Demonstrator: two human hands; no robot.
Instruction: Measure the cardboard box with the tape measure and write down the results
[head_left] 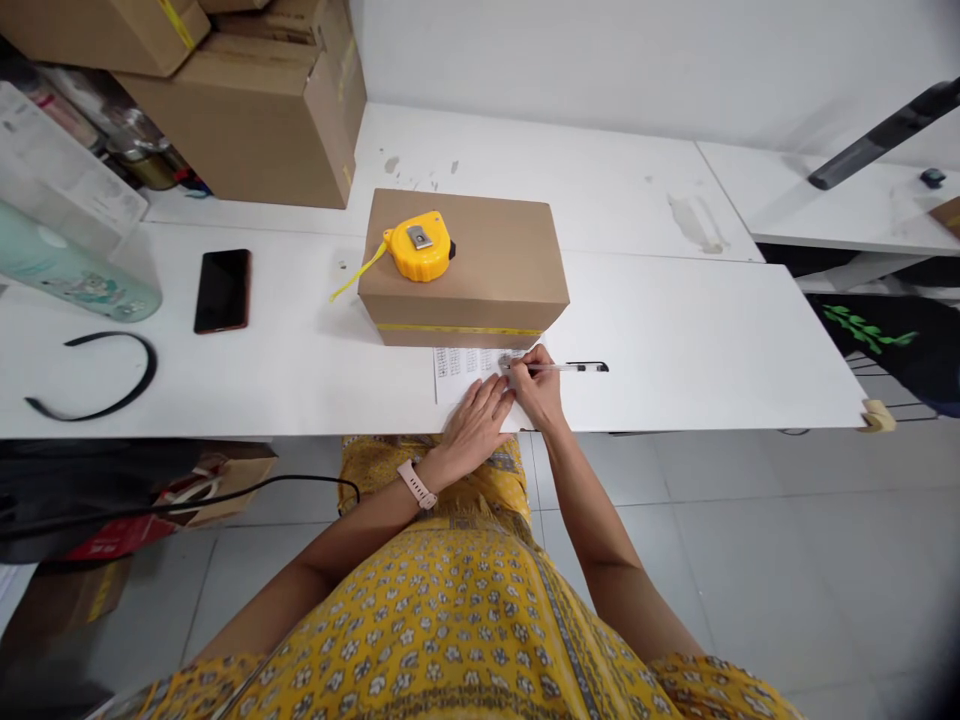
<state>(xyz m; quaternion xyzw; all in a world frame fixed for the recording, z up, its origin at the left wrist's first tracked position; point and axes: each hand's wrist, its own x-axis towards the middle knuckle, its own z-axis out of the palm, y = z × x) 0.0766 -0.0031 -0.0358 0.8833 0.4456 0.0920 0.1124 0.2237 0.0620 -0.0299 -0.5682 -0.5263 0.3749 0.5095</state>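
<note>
Gripping a pen (585, 367), the right hand (537, 388) writes on a sheet (448, 393); the left hand (474, 425) lies flat. Marked columns (454, 361) show; what's left, I can't tell.

The person's right hand (536, 392) grips a clear-barrelled pen (583, 367), its tip at a printed sheet of paper (452, 375) by the table's (697, 350) near edge. The left hand (478, 422) lies flat across the sheet, just left of the right one. A cardboard box (506, 255) stands directly beyond, hiding the sheet's far part, and a yellow tape measure (418, 252) rests on top (its blade pokes out leftward). Farther left lie a dark phone (223, 290) and a curved black band (152, 368), near a mint-green bottle (86, 278).
</note>
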